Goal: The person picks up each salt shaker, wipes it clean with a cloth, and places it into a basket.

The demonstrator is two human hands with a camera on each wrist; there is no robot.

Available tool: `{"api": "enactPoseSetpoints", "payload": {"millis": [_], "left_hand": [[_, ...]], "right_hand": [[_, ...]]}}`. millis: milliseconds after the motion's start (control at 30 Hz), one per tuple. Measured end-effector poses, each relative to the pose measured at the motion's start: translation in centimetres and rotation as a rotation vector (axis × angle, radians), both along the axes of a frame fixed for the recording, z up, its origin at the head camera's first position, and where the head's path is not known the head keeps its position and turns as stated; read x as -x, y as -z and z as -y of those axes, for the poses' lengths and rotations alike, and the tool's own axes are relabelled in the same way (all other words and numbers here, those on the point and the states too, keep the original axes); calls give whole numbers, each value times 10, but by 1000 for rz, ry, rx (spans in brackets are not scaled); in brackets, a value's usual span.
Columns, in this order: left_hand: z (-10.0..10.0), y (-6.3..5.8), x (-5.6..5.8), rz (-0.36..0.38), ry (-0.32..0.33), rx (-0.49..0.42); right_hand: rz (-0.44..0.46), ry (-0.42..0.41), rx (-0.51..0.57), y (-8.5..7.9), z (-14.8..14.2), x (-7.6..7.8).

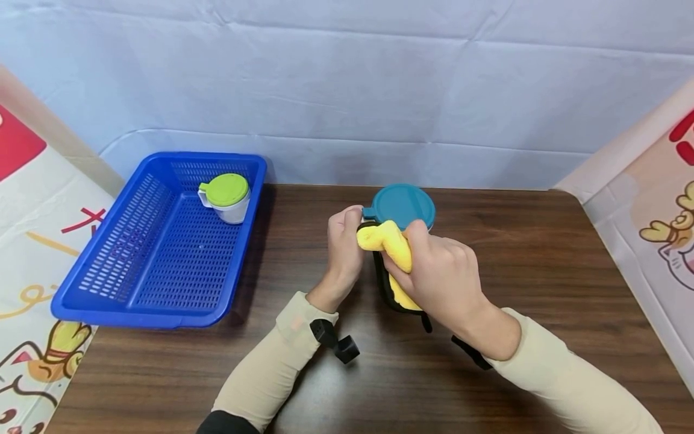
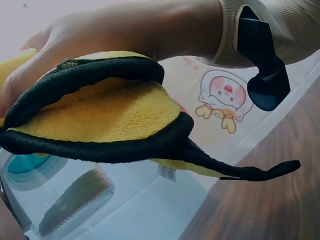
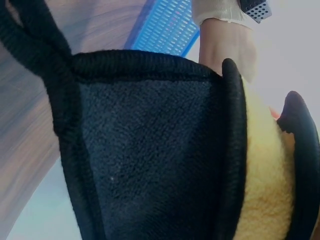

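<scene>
A yellow and black cloth [image 1: 401, 292] is bunched in my right hand [image 1: 447, 277], which grips it and presses it toward a jar with a teal lid [image 1: 405, 205]. The cloth's black edging and yellow pile show up close in the left wrist view; its dark face fills much of the right wrist view. My left hand [image 1: 344, 256] curls at the jar's left side, by its handle, with the thumb near the lid. Cloth and hands hide most of the jar's body and the left fingertips.
A blue perforated basket [image 1: 172, 319] stands on the left of the brown wooden table [image 1: 542, 253]. Inside it, near the back right corner, sits a white jar with a green lid [image 1: 228, 190]. Pale sheeting [image 1: 347, 90] hangs behind, with printed sheets at both sides.
</scene>
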State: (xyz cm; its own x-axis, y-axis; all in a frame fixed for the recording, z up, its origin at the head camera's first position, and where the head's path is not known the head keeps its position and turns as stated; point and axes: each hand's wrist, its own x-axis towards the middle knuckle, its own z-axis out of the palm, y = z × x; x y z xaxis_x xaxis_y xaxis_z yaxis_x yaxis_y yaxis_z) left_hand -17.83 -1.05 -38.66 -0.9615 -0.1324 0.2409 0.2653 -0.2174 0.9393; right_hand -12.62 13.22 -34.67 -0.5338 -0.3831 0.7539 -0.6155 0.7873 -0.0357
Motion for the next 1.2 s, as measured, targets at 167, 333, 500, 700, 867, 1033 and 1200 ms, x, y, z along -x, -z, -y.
{"api": "enactPoseSetpoints", "payload": {"millis": [167,333,500,700,867,1033,1200], "left_hand": [[0,-3,0,22,-32,22],[1,-3,2,37,-33,22],[2,-3,2,31,-22,27],[2,-4,3,24,-26,2],[3,-3,3,34,-34,-7],[4,-5,3,37,-34,-9],[4,-6,4,46,-44,-4]], "right_hand": [[4,-21,10,-1,-5,0],[14,-48,27,0,-12,2],[30,-78,48,2,-20,5],[45,-66,75,4,-31,7],[55,-41,96,4,-37,8],[60,-26,96,3,-39,9],[61,-40,122,1,-40,10]]}}
